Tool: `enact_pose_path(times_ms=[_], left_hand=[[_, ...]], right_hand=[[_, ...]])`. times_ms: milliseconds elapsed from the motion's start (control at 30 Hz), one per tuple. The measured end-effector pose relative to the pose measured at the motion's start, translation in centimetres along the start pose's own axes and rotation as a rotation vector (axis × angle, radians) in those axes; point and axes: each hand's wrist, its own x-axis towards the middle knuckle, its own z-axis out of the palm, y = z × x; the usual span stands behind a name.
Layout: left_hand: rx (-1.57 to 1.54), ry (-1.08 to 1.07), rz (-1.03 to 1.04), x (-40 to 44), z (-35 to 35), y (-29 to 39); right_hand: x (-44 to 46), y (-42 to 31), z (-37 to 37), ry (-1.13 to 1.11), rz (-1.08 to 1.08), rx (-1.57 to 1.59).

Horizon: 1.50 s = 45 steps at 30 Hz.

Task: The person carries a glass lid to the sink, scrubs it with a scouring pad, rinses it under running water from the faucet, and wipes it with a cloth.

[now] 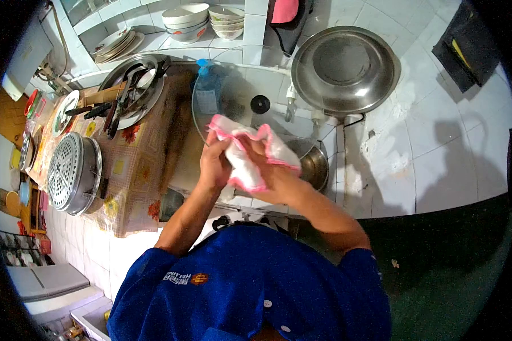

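In front of me is a clear round glass lid (pixel 233 77) with a black knob (pixel 260 104), tilted above the sink. My left hand (pixel 213 162) is closed at the lid's near left edge, with part of a cloth against its thumb. My right hand (pixel 273 176) presses the white, pink-edged cloth (pixel 250 150) onto the near part of the lid, fingers partly hidden in its folds. Through the glass shows a blue pump bottle (pixel 209 91). A metal pot (pixel 315 167) sits in the sink area just right of my right hand.
A large metal basin (pixel 347 68) leans against the tiled wall behind the faucet (pixel 290 108). To the left, a cloth-covered table (pixel 128 187) carries a perforated steamer (pixel 71 173), knives (pixel 100 109) and a metal bowl of utensils (pixel 153 74). Bowls (pixel 186 23) stand on the shelf.
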Motion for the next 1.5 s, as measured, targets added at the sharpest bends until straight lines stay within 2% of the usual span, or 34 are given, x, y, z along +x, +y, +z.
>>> enact_pose_path(times_ms=[33, 67, 100, 133, 167, 233, 300, 400, 433, 500, 567, 600, 633, 700, 767, 800, 833, 867, 900, 933, 967, 1000, 1033, 1100, 1167, 1233, 1300, 1333, 1367, 1433, 1500], left_hand=[[-0.055, -0.033, 0.059, 0.1, -0.6, -0.7], [-0.028, -0.071, -0.011, -0.4, -1.9, -0.5], [0.022, -0.091, -0.012, -0.7, -1.8, 0.2], [0.065, -0.086, -0.005, -0.7, -2.0, 0.5], [0.114, -0.082, -0.002, -0.8, -2.2, 0.6], [0.114, -0.093, -0.013, -1.2, -2.3, 0.4], [0.120, -0.119, -0.011, -1.2, -2.0, 0.3], [0.053, -0.213, -0.028, -1.5, -2.3, -1.0], [0.054, -0.215, -0.032, -1.5, -2.2, -1.1], [0.079, -0.209, -0.079, -1.7, -1.6, -1.2], [0.086, -0.198, -0.094, -1.9, -0.8, -1.3], [0.089, -0.185, -0.102, -2.0, -0.5, -1.3], [0.089, -0.187, -0.104, -2.0, -0.6, -1.4], [0.058, -0.205, -0.107, -2.2, -1.0, -1.7], [0.064, -0.197, -0.106, -2.3, -1.2, -1.5], [0.054, -0.191, -0.115, -2.3, -1.1, -1.0], [0.042, -0.183, -0.122, -2.4, -1.1, -0.7], [0.024, -0.173, -0.118, -2.4, -1.4, -0.7], [0.021, -0.169, -0.112, -2.3, -1.5, -0.5], [0.020, -0.142, -0.105, -2.4, -1.6, -0.2], [0.018, -0.116, -0.101, -2.4, -1.6, 0.0], [0.013, -0.113, -0.099, -2.3, -1.6, 0.2], [0.014, -0.112, -0.060, -2.2, -1.7, 0.5], [0.015, -0.112, -0.019, -1.7, -1.5, 1.0], [0.007, -0.108, 0.033, -1.5, -1.3, 1.3], [0.017, -0.108, 0.041, -1.2, -1.3, 1.0], [0.046, -0.122, 0.095, -0.7, -1.1, 0.7], [0.051, -0.124, 0.088, -0.6, -1.0, 0.7], [0.068, -0.147, 0.097, -0.5, -0.8, 0.8], [0.090, -0.165, 0.104, -0.1, -0.9, 1.3], [0.194, -0.271, 0.024, 0.7, -1.3, 2.5]], right_hand=[[-0.5, 0.3, -1.2, -0.081, 0.085, 0.006], [-0.7, 0.8, -3.1, -0.251, 0.335, -0.008], [-0.5, 0.4, -5.5, -0.242, 0.516, -0.027], [-0.7, 1.7, -6.5, -0.196, 0.477, -0.223], [-1.2, 6.0, -5.8, -0.038, 0.278, -0.512], [0.7, 7.2, -7.6, -0.012, 0.354, -0.581], [2.9, 9.8, -7.3, 0.128, 0.380, -0.628], [6.7, 11.2, -6.4, 0.123, 0.308, -0.691], [7.9, 10.3, -6.4, 0.192, 0.260, -0.617], [9.4, 7.9, -6.0, 0.145, 0.055, -0.465], [11.1, 6.4, -5.1, -0.080, -0.013, -0.476], [11.8, 5.4, -4.3, -0.035, -0.109, -0.503], [12.5, 4.6, -3.9, -0.114, 0.030, -0.226], [14.0, 5.4, -3.6, 0.030, -0.213, -0.424], [14.3, 5.2, -5.7, 0.211, -0.092, -0.407], [14.1, 4.3, -7.6, 0.196, 0.070, -0.371], [13.8, 5.7, -8.4, 0.299, -0.018, -0.527], [13.4, 6.6, -9.8, 0.264, 0.117, -0.479], [12.8, 8.4, -10.8, 0.200, 0.207, -0.657], [12.0, 7.2, -12.3, 0.123, 0.393, -0.694], [11.2, 11.7, -11.8, 0.375, 0.281, -0.515], [9.9, 9.2, -13.2, 0.324, 0.491, -0.348], [8.4, 10.7, -12.9, 0.413, 0.429, -0.240], [5.1, 11.6, -12.3, 0.388, 0.603, 0.309], [3.2, 8.7, -10.1, 0.550, 0.868, 0.857], [1.3, 8.0, -6.9, 0.635, 0.749, 1.236], [-0.3, 9.8, -3.1, 0.651, 0.747, 1.487], [-0.9, 9.3, -2.0, 0.671, 0.650, 1.583], [-1.1, 8.8, -1.0, 0.675, 0.649, 1.587], [-1.0, 7.4, 0.7, 0.883, 0.609, 1.506], [-1.1, 6.3, 1.5, 0.911, 0.576, 1.594]])
